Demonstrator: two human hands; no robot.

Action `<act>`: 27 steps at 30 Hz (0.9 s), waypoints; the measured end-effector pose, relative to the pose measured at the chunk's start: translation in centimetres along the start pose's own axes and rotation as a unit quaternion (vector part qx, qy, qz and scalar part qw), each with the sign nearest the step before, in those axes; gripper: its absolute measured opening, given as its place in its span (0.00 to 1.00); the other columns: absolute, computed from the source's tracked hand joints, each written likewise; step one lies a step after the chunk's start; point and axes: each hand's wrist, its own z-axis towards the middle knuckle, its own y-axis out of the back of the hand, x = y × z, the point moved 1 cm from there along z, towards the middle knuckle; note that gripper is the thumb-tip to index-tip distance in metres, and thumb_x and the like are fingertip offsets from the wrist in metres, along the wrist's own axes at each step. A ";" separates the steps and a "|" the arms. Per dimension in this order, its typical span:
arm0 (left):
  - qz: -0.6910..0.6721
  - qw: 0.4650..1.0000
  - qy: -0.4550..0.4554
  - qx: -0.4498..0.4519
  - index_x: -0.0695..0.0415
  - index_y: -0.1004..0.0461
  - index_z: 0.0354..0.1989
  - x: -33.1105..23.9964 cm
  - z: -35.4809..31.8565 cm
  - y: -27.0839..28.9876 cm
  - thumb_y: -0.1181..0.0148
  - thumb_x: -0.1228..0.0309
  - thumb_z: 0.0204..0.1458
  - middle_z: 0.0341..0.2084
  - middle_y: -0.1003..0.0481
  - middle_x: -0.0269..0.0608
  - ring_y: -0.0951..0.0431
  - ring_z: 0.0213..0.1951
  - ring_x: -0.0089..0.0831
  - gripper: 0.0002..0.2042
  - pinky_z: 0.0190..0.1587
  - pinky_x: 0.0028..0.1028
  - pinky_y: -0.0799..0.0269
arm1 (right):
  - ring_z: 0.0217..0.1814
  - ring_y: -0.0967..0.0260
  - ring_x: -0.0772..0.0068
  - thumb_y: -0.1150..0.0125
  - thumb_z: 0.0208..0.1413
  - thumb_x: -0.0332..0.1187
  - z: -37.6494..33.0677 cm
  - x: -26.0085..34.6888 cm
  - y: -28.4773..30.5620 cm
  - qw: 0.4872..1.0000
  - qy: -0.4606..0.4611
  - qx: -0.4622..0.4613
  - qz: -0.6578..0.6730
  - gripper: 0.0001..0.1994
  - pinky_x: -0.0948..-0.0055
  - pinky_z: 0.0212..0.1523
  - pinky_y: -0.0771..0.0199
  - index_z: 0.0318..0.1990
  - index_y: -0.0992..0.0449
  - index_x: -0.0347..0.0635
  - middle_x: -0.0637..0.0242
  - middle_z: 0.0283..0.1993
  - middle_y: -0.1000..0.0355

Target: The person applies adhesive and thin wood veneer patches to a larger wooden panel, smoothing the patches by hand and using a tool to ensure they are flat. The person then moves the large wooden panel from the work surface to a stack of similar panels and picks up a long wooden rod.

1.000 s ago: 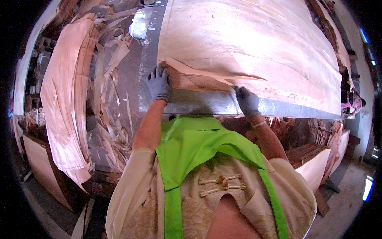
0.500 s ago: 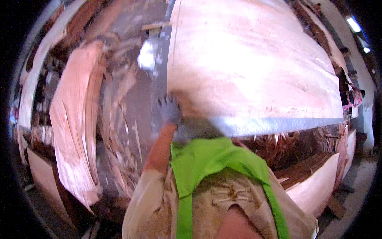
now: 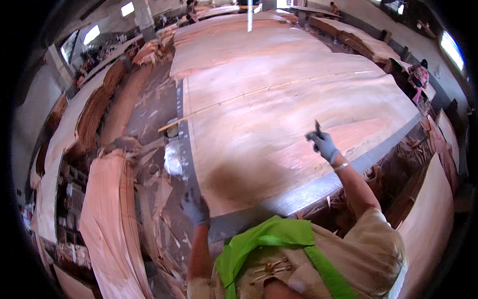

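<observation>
Head view: right hand (image 3: 323, 143) has a grip on a small dark pointed tool (image 3: 317, 127), out over the pale wood sheet (image 3: 249, 129) lying on the worktop (image 3: 311, 197). Left hand (image 3: 195, 207)'s empty, fingers spread, by the near left corner.

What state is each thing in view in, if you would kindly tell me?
Wide veneer sheet: spread mostly flat
Long stick: lying across the sheet
Dark tool: gripped, pointing forward
Right hand: closed around the tool
Left hand: open, slightly blurred
White bundle: crumpled
Near-left veneer stack: layered, uneven-edged
Green apron: worn
</observation>
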 end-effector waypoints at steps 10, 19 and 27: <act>0.079 0.993 0.056 -0.061 0.58 0.33 0.48 2.6 3.1 10.4 0.47 0.70 0.45 0.53 0.37 0.51 0.40 0.55 0.49 0.19 0.56 0.44 0.47 | 0.27 0.37 0.75 0.42 0.52 0.42 23.7 9.4 -4.0 0.964 0.202 -0.166 -0.038 0.18 0.75 0.29 0.35 0.43 0.29 0.36 0.63 0.29 0.28; 0.071 0.994 -0.015 -0.076 0.58 0.31 0.46 -3.3 9.9 10.9 0.48 0.68 0.48 0.55 0.39 0.51 0.42 0.57 0.50 0.16 0.57 0.45 0.50 | 0.46 0.32 0.48 0.42 0.48 0.46 40.3 20.8 -7.2 0.921 0.356 -0.159 0.000 0.26 0.62 0.45 0.33 0.51 0.35 0.39 0.46 0.44 0.30; 0.055 0.988 -0.140 0.046 0.62 0.33 0.47 -12.4 17.0 7.4 0.51 0.69 0.51 0.54 0.38 0.54 0.42 0.57 0.52 0.16 0.57 0.45 0.48 | 0.28 0.30 0.60 0.45 0.52 0.39 39.0 23.0 -12.3 0.930 0.270 -0.208 0.138 0.13 0.64 0.30 0.32 0.33 0.26 0.37 0.56 0.26 0.28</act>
